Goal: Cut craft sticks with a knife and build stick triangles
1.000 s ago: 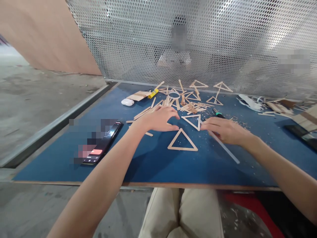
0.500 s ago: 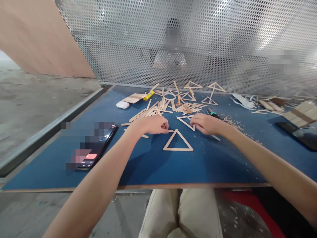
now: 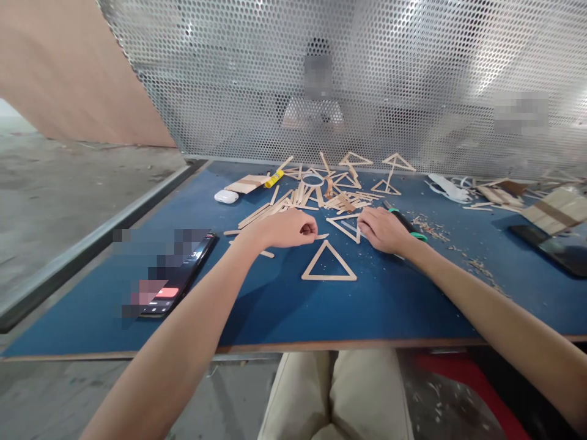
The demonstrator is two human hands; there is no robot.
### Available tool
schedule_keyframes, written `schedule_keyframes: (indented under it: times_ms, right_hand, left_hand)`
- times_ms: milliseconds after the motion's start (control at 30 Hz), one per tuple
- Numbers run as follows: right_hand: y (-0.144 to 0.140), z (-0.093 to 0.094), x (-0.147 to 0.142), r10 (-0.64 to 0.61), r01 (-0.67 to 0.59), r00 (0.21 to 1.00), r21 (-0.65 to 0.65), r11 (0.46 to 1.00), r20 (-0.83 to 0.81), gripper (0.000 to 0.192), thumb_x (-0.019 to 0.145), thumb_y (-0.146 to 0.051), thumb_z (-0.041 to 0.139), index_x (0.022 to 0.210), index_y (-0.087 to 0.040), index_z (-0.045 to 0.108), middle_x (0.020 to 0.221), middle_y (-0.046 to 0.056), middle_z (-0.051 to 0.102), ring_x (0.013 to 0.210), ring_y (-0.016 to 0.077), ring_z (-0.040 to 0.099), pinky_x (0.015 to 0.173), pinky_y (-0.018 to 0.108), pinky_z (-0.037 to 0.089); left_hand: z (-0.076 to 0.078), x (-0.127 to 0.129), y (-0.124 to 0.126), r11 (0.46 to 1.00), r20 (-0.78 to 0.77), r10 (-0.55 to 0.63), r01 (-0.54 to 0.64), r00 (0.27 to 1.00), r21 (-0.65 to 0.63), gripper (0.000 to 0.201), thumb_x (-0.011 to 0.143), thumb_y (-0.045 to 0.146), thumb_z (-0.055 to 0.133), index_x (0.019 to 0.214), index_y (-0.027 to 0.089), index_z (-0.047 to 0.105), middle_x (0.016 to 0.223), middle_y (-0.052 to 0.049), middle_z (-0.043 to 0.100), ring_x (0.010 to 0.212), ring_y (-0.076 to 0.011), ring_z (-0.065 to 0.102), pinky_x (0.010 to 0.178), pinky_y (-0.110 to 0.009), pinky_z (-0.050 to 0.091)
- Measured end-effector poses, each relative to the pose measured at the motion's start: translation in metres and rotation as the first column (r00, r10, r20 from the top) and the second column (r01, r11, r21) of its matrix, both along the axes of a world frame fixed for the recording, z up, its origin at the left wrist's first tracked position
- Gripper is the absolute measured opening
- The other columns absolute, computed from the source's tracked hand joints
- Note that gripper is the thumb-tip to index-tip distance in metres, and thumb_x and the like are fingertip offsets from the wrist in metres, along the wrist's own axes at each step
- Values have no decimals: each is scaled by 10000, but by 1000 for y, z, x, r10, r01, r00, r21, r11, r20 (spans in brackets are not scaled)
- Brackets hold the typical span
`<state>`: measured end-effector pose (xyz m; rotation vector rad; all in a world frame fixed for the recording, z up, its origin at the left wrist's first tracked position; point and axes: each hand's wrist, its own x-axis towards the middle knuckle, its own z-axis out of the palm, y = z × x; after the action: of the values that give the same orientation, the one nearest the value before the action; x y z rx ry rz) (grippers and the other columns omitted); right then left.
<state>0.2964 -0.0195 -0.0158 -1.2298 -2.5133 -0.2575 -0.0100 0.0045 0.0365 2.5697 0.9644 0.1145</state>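
My left hand [image 3: 293, 227] is closed in a pinch around a short wooden craft stick [image 3: 323, 236], whose end sticks out to the right. Just below that end, a triangle of craft sticks [image 3: 310, 265] lies flat on the blue tabletop [image 3: 266, 311]. My right hand [image 3: 383, 229] is low over the table, its fingers bent close together beside a second stick triangle [image 3: 339, 229]. A translucent strip [image 3: 347, 227] shows inside that triangle and runs under the right hand, which covers most of it. The right fingertips are partly hidden.
Loose craft sticks [image 3: 263, 215] are heaped behind my hands, with a tape ring [image 3: 313, 175] and a yellow glue tube [image 3: 274, 179]. A green-and-black cutter [image 3: 403, 220] lies near wood scraps [image 3: 428, 227]. A phone [image 3: 188, 269] is at left; a perforated metal panel [image 3: 229, 91] stands behind.
My left hand has shifted slightly right and raised the craft stick's tip off the triangle's top. My right hand has moved a little right and flattened, showing more of the second triangle.
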Motion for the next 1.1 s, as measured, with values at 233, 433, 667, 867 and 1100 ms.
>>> schedule_keyframes:
  times_ms: [233,433,667,867,1100]
  right_hand:
    - [-30,28,-37,24,-138,899,-231,963,-438,310,1030,-361,449,893,-182,662,841,64,671,754,179,576,707,317,414]
    - [-44,31,-63,-355,-573,630,-722,388,-691,412,979,-500,579,1034,-126,744,778,32,604,596,91,434,543,252,333]
    - [-46,17,-66,-486,-694,542,-691,201,-686,289,853,-397,785,974,-143,715,808,5,571,625,67,445,563,218,376]
    - [-48,25,-64,-282,-572,669,-718,397,-688,241,890,-365,733,986,-144,737,823,32,682,618,87,531,572,232,445]
    - [-49,25,-60,-228,-508,735,-742,438,-638,261,894,-396,716,987,-155,758,841,50,727,585,99,549,543,243,464]
  left_hand:
    - [8,9,-11,987,308,-159,139,938,85,207,978,356,569,1005,225,728,959,-21,687,773,-127,562,696,-256,395]
    - [13,10,-14,960,320,-259,206,912,191,157,979,277,605,1043,263,747,1034,-21,613,864,-134,559,780,-260,402]
    - [18,11,-18,957,264,-273,233,925,173,118,929,350,685,943,296,789,969,-4,595,797,-127,556,770,-270,394]
    - [14,14,-20,977,309,-213,197,927,82,177,895,353,709,1045,267,747,990,-6,681,838,-136,592,727,-255,411]
    - [3,20,-17,987,349,-76,120,934,-105,244,929,418,633,1000,213,745,859,-4,732,709,-116,602,626,-241,414]
